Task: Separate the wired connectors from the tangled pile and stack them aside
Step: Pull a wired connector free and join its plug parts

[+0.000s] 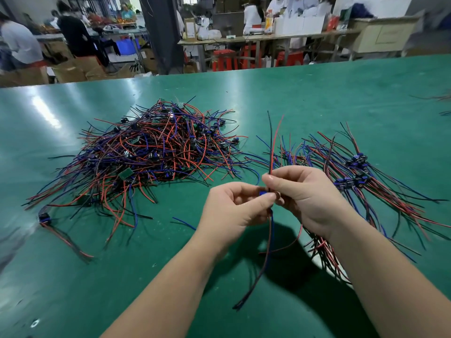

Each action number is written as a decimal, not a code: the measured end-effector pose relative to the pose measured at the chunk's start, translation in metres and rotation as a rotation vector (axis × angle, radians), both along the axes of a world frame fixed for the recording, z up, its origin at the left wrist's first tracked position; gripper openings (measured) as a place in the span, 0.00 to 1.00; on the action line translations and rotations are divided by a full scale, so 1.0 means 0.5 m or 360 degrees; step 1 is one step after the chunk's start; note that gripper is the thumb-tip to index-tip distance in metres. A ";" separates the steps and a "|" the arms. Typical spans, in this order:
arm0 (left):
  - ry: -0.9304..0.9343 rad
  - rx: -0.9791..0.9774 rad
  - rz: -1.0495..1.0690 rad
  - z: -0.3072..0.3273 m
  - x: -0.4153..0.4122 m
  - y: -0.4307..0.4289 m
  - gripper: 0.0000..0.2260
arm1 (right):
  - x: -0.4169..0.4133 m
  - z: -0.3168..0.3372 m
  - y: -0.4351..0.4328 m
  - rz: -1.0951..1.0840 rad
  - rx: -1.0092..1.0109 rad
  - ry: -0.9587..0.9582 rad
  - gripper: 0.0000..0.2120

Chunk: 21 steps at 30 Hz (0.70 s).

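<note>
A tangled pile of red, blue and black wires with small dark connectors lies on the green table, left of centre. To the right lies the sorted stack, its blue connectors lined up and wires fanned out. Between them, above the table, my left hand pinches a small blue connector. My right hand pinches the same piece, whose red and black wires rise above my fingers. More of its wires hang below my hands.
One loose connector with wires lies at the table's left edge, and a single blue wire lies near my left wrist. More wires show at the far right edge. Behind the table, people work at benches with boxes and red stools.
</note>
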State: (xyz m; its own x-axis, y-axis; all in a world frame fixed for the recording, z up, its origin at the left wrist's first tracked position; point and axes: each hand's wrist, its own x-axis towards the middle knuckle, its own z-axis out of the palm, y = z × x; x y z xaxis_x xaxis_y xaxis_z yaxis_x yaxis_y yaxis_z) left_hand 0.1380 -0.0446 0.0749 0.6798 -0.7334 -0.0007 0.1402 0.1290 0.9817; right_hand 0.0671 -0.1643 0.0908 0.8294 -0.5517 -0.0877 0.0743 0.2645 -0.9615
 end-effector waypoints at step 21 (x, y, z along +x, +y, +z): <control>0.0170 0.0229 0.0052 -0.008 0.037 0.007 0.15 | -0.010 -0.008 0.006 0.0278 -0.1398 0.0268 0.11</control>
State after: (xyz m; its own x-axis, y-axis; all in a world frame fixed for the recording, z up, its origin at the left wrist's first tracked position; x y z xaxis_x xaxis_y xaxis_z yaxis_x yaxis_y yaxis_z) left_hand 0.1564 -0.0410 0.0708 0.6937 -0.6981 -0.1776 0.2427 -0.0057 0.9701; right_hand 0.0621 -0.1612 0.0871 0.9216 -0.3451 0.1774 -0.0576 -0.5739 -0.8169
